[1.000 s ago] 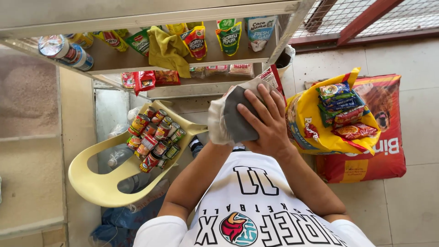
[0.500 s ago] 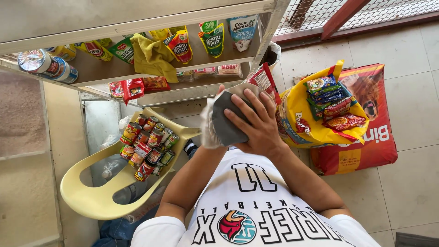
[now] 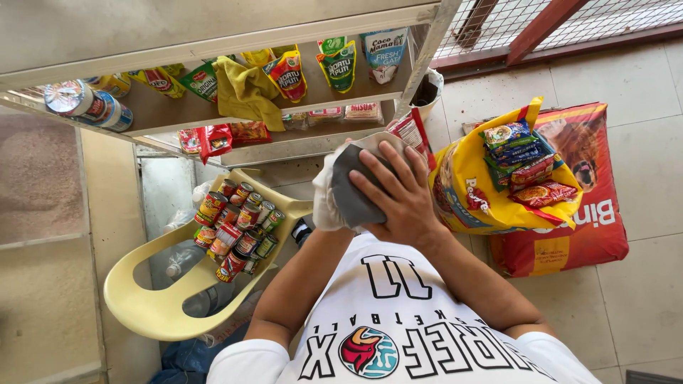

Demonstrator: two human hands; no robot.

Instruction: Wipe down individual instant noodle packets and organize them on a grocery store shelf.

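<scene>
Here, seen from the head camera, both hands meet over a grey item wrapped in a white cloth, held in front of the chest.

In that single view the right hand [image 3: 398, 195] lies spread on top, fingers splayed and pressing down on the grey item [image 3: 352, 188]; the left hand is hidden beneath the white cloth [image 3: 326, 195], so whether it is closed or open cannot be told, though its forearm runs up to the bundle. The bundle hangs just beside a yellow plastic chair [image 3: 146, 302] whose seat carries a heap of cans [image 3: 238, 227]. Above it stands a shelf unit [image 3: 284, 32] with sauce pouches and a yellow rag [image 3: 245, 92]. To the right, a yellow bag [image 3: 469, 195] filled with snack packets rests against a red sack [image 3: 590, 220] on the tiled floor.
</scene>
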